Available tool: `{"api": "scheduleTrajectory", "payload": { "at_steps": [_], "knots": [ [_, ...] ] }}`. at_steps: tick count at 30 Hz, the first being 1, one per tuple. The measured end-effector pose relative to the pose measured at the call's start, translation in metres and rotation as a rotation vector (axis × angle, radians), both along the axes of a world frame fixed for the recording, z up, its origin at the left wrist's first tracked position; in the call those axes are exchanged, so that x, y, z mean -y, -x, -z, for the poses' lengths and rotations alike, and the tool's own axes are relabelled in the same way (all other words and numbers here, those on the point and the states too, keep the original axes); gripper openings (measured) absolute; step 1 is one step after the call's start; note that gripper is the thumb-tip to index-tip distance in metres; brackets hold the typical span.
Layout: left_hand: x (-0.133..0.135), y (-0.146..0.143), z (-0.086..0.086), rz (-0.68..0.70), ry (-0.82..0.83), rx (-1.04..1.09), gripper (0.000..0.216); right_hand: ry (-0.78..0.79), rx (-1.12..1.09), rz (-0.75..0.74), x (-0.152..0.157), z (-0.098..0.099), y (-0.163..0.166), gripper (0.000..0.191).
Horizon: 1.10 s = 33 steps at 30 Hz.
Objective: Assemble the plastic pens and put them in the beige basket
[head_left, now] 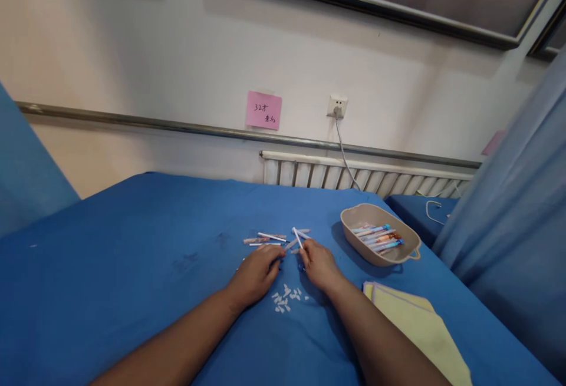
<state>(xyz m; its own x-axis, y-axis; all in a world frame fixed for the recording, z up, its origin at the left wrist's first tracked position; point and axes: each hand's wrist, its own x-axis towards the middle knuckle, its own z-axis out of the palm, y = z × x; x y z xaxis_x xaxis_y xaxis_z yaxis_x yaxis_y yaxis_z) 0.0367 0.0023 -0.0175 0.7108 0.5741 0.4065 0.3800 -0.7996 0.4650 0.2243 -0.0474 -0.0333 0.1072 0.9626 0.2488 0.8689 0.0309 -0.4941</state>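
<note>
My right hand (319, 263) is closed in a pinch around a slim white tube (297, 237), which looks like a pen part and tilts up to the left. To its left, my left hand (256, 274) is curled over the blue cloth, and its fingertips hide whatever they hold. Just beyond that hand lie several thin pens and white sticks (267, 237). Translucent pen parts (303, 231) rest around the right hand's fingertips. Between my forearms is a scatter of small white pieces (283, 302).
A beige basin (413, 238) with several assembled-looking pens (378, 237) stands at the right. Folded yellow cloths (411, 327) lie by my right forearm. Blue cloth (132, 244) covers the work surface. Behind it are a radiator (318, 174) and a plugged-in cable (342, 144).
</note>
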Motion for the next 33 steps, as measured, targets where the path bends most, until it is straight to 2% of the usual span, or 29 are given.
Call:
{"api": "scheduleTrajectory", "payload": {
  "at_steps": [7, 25, 33],
  "knots": [
    [-0.0005, 0.0005, 0.0021, 0.0, -0.017, 0.015, 0.026, -0.015, 0.04, 0.037, 0.0009, 0.0019, 0.0011, 0.021],
    [0.0004, 0.0018, 0.0045, -0.008, 0.009, 0.025, 0.025, -0.068, -0.039, -0.017, 0.0007, 0.0052, 0.0, 0.024],
    [0.001, 0.0025, 0.0048, -0.007, 0.022, 0.043, 0.025, -0.05, -0.117, -0.135, 0.0023, 0.0091, 0.0033, 0.024]
  ]
}}
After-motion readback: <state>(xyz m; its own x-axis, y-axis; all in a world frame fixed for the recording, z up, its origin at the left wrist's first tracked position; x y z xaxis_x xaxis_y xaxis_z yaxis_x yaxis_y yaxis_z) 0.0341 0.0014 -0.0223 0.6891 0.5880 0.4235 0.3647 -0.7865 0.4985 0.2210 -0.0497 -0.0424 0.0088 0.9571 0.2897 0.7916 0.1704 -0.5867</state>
